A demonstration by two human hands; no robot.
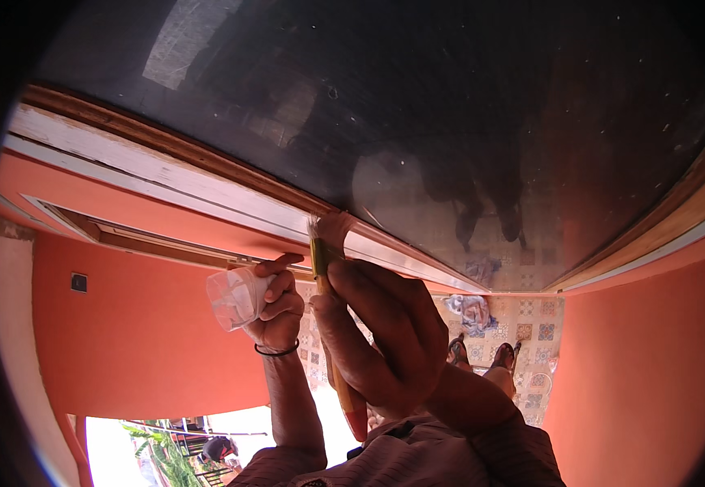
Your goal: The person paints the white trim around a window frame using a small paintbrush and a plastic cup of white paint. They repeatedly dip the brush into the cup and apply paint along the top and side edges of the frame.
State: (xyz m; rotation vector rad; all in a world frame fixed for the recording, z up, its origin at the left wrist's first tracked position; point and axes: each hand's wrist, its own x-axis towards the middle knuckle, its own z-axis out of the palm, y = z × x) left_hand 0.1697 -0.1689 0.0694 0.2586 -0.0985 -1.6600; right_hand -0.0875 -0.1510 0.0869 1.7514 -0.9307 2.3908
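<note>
My right hand [389, 329] grips the wooden handle of a paintbrush [340, 377], which has a metal ferrule and a red handle end. Its bristles are raised at the edge of a wooden frame [243, 198] around a dark glossy panel [450, 109]; whether they touch it I cannot tell. The frame has a brown inner strip and a pale, whitish band. Left of the brush, my left hand [282, 307] holds a clear plastic cup [237, 298] with whitish matter in it. A dark band circles the left wrist.
Orange walls [163, 329] stand on both sides, the left one with a dark switch plate [78, 282] and a recessed frame. Below are patterned floor tiles [535, 365] with a crumpled cloth [473, 313] near my feet. Plants and a railing show outside at the lower left.
</note>
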